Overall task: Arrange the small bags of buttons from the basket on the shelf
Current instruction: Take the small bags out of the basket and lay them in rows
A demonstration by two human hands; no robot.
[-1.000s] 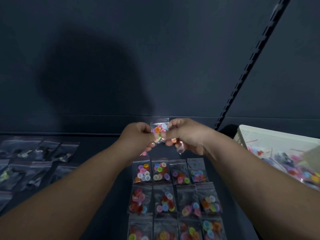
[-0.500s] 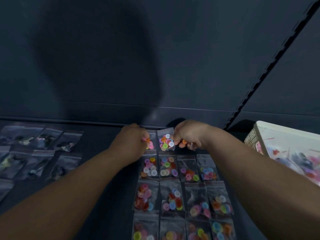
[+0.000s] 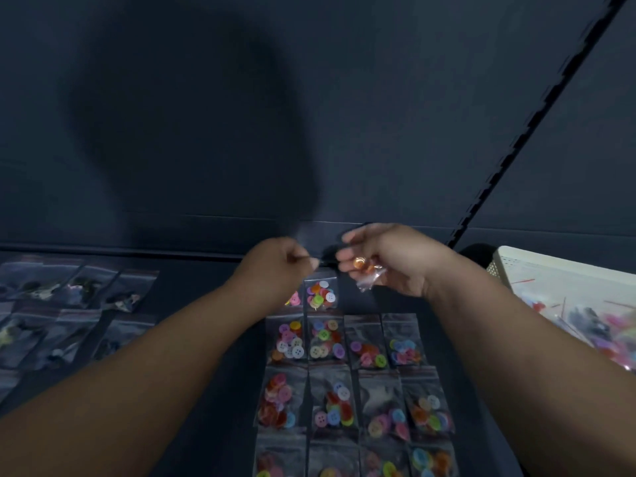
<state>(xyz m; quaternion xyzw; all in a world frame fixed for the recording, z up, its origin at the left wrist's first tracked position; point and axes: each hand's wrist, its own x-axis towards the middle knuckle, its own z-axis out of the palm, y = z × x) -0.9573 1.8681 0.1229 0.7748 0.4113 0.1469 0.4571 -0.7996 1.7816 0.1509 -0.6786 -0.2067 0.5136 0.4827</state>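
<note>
You have a single view, from the camera on your head, facing forward and down, close over the shelf [image 3: 192,273]. The back wall [image 3: 344,98] fills 9 through 12 to 3 o'clock; the basket [image 3: 550,266] is cropped at 3 o'clock.

Block of button bags [image 3: 344,373] on shelf [image 3: 192,270]. Basket [image 3: 550,266] right of block, more bags in it. Other bags [image 3: 69,304] left of block, well apart. My left hand [image 3: 275,266], my right hand [image 3: 389,259] over block's back end. Small bag [image 3: 366,273] in my right hand.
</note>
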